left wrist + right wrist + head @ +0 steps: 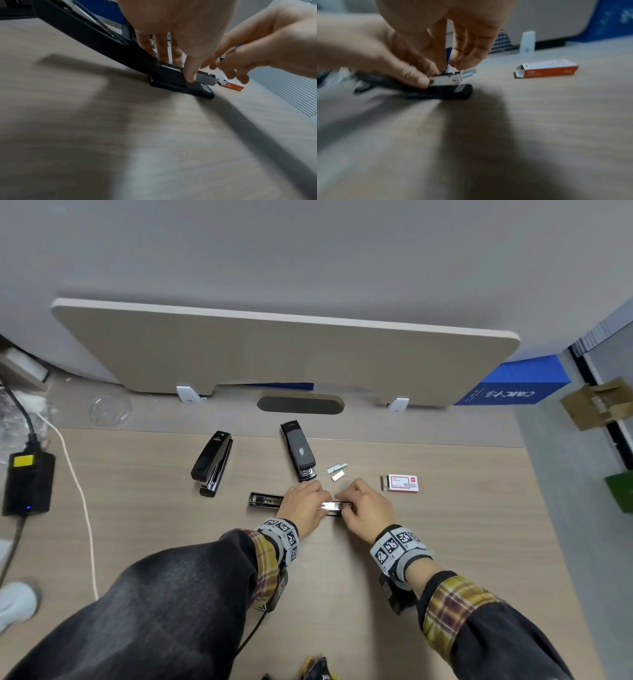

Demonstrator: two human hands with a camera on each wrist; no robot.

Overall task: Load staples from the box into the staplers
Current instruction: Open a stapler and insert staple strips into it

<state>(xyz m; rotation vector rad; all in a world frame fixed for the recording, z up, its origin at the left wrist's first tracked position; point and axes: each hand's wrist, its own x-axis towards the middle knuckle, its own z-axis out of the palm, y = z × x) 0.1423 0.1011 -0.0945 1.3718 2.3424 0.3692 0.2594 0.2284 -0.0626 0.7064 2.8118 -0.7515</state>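
Fingers of both hands meet over the opened stapler [330, 507] nearest the person. The left hand [303, 508] has thumb and fingers [189, 75] clamped across its metal magazine [205, 78], seemingly to pin it flat on the surface [445, 542]. The right hand [368, 510] pinches down at the magazine's tip [452, 79], probably seating a staple strip, though blur hides any strip. The stapler's lid [265, 500] lies flung left of it, leaving the channel exposed. Just beyond the stapler lie two loose staple strips [337, 471], kept within reach. Right of it sits the staple box [400, 483], flap open. Farther back, two closed black staplers [211, 462] [298, 450] wait, likely next
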